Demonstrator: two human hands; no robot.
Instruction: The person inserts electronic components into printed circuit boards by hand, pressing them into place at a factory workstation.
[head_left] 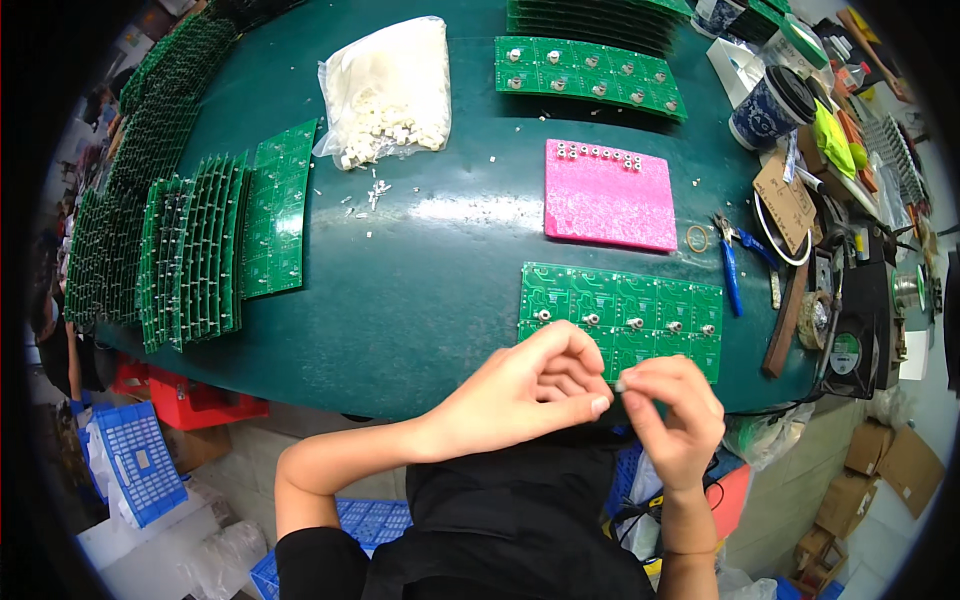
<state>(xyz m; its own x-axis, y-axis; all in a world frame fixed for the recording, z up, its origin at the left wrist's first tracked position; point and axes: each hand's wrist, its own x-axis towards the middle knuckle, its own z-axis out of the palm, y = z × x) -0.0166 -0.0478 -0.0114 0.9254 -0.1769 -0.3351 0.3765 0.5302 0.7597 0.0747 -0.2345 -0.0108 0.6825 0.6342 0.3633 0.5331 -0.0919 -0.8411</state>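
Note:
A green circuit board (620, 300) lies at the table's near edge, with a row of small round metal parts (635, 323) standing across its middle. My left hand (540, 385) hovers over its lower left part, fingers curled in and thumb stretched toward the right; whatever lies inside the curl is hidden. Close beside it my right hand (680, 415) pinches a tiny pale metal part (621, 386) between thumb and fingertips. Behind the board sits a pink foam block (610, 205), with several similar metal parts (600, 153) along its far edge.
Boards stand in stacks (195, 250) at left; a populated panel (590, 78) lies at the back. A clear bag of white connectors (390, 90) spills small bits. Blue-handled pliers (732, 270), a rubber band (697, 238) and a paper cup (770, 108) are at right.

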